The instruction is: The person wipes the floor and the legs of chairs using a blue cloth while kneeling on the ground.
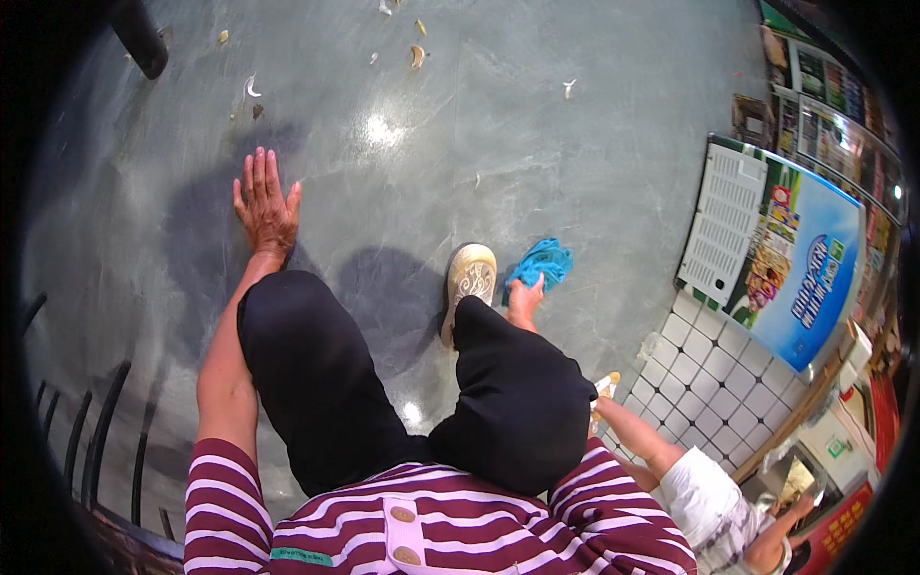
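Observation:
My left hand (267, 208) is held out above the grey floor (388, 187), palm down and empty, with its fingers slightly apart. A crumpled blue cloth (543, 264) is gripped in my right hand (525, 298), low by the floor, just right of my patterned light shoe (472, 277). My right forearm is mostly hidden behind my bent knee. Pale curved scraps, among them a yellowish peel-like piece (417, 57), lie scattered on the floor further out.
A chest freezer (726, 215) with a printed blue side stands at the right, beside white tiled flooring (708, 381). Another person (704, 496) is at the lower right. Dark metal bars (108, 431) rise at the lower left, and a dark leg-like post (140, 39) stands at the upper left.

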Demonstrator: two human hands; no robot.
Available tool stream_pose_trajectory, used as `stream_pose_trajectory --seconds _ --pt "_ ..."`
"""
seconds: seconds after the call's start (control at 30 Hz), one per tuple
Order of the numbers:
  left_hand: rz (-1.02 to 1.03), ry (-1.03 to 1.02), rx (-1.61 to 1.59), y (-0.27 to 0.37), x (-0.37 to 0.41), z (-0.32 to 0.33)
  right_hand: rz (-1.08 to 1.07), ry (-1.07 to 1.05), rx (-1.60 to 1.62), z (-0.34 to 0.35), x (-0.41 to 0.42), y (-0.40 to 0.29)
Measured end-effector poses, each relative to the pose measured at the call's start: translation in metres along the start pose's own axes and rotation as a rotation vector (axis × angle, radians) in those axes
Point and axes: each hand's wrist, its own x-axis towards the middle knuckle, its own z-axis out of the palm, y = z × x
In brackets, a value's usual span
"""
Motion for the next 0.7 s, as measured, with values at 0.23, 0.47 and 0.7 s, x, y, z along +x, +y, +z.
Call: stream_pose_trajectory --seconds 0.23,0.47,0.7 --pt "0.103 -0.168 -0.153 -0.044 -0.001 -0.027 -0.941 -0.394 -0.168 0.083 0.004 -0.203" --pt "-0.499 -0.390 -0.749 -0.068 -0.039 -0.109 -1.012 -0.398 0.006 0.235 0.029 -0.393" --pt "-0.872 -0.559 -0.959 -0.036 -0.094 -0.142 -0.623 -0.644 0.862 0.119 0.119 -0.381"
